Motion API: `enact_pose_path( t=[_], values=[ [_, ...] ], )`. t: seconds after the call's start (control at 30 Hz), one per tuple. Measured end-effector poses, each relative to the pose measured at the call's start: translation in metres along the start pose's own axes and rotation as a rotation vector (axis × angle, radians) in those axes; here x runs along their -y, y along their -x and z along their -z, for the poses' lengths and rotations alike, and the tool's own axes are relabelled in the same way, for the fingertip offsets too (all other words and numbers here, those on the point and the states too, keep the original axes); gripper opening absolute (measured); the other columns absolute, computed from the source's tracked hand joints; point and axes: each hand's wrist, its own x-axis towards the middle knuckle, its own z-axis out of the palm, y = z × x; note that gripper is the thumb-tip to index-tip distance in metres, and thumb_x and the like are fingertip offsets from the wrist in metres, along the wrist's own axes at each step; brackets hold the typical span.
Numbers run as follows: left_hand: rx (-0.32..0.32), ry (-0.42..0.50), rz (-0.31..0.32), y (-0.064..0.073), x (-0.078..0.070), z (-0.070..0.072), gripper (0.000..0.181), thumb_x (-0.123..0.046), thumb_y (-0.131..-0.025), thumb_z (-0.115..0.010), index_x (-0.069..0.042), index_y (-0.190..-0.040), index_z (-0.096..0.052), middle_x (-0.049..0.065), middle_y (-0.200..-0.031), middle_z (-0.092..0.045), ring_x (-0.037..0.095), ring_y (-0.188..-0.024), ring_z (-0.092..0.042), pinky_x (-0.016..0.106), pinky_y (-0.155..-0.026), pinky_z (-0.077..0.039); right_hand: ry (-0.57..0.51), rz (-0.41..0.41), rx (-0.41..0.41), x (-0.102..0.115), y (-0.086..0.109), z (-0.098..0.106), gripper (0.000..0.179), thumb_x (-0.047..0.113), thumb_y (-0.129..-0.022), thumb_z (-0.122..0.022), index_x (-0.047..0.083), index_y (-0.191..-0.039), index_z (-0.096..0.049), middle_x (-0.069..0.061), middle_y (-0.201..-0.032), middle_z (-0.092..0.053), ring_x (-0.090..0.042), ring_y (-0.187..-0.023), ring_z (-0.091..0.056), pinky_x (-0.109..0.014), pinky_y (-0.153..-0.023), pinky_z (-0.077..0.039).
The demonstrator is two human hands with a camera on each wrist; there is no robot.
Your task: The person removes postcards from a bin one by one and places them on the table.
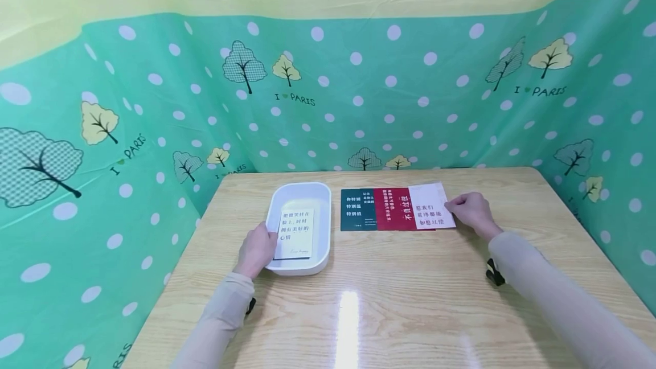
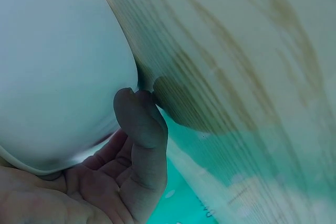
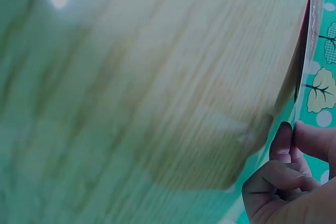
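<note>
On the left, a white plastic basin (image 1: 325,226) stands on the table, a white card (image 1: 295,238) with printed characters lying inside it. My left hand (image 1: 256,250) grips the basin's left rim, its curled fingers (image 2: 140,124) against the outer wall in the left wrist view. Right of the basin, overlapping printed cards form a row: dark green cards (image 1: 353,220), red cards (image 1: 390,218) and a pale pink-white card (image 1: 433,201) on the right end. My right hand (image 1: 472,212) pinches that pale card's right edge, which looks slightly raised in the right wrist view.
The wood-grain table (image 1: 389,295) reflects a bright light streak near the front. A green dotted curtain (image 1: 369,113) with trees hangs behind and along both sides.
</note>
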Motion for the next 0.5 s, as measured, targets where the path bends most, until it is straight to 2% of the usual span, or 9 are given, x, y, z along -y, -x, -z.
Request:
enact_pose_path(
  t=[0.5],
  values=[
    [0.002,0.015,0.007,0.0003,-0.0002,-0.0008,0.043,-0.015,-0.109,-0.045,0.011,-0.142,-0.049,0.026,-0.114,-0.068,0.029,-0.088,-0.069,0.04,-0.07,-0.061,0.021,-0.009,-0.025,0.0014,0.0025,-0.003,0.029,0.019,-0.099,-0.07,-0.009,-0.103,-0.074,-0.022,-0.1,-0.071,-0.033,-0.088,-0.061,-0.032,-0.068,-0.046]
  ],
)
